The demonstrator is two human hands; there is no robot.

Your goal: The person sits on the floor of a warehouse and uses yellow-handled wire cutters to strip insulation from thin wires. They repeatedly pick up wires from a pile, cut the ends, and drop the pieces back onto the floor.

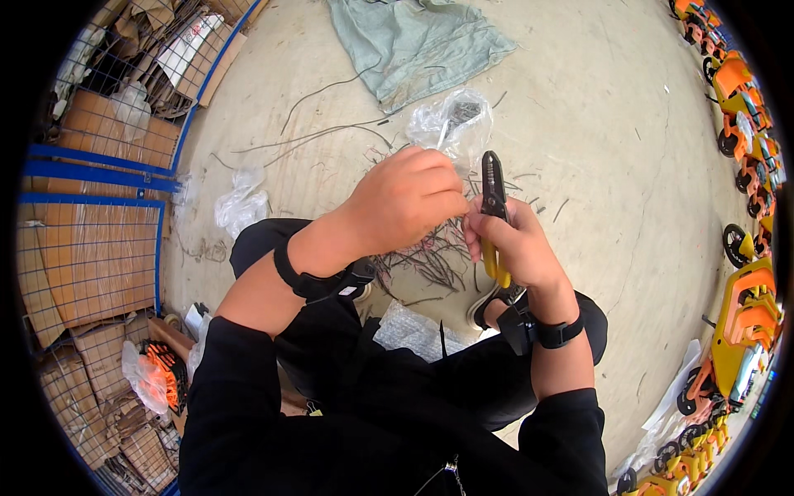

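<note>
Right hand (517,248) clamped around a wire stripper (495,207): yellow grips mostly buried in the palm, dark head pointing up and away from the body, above the knuckles. Left hand (409,202) closed into a loose fist just left of the tool head, fingertips pinched together at the stripper's left side; whatever they pinch is too small to make out. The two hands sit close together, nearly touching at the fingertips. Both wrists carry black straps; sleeves are black and pushed up the forearms. Person is seated on the floor (595,140), knees up, dark trousers below the hands. Directly beneath and between the hands lies a scatter of short thin wire pieces (430,264), spread over the floor. Just beyond the left hand's knuckles, a crumpled clear plastic bag (451,124) with dark bits inside. Farther out past it, a grey-green sack (413,41) lying flat, with a few long loose wires trailing left of it. A second crumpled clear bag (240,202) lies well left of the left forearm. Below the hands, against the lap, a piece of bubble wrap (409,331). Far left of the left arm: blue wire-mesh cages (91,207) stuffed with cardboard. Far right of the right hand: a curved row of orange and yellow toy bikes (744,322) along the floor edge.
</note>
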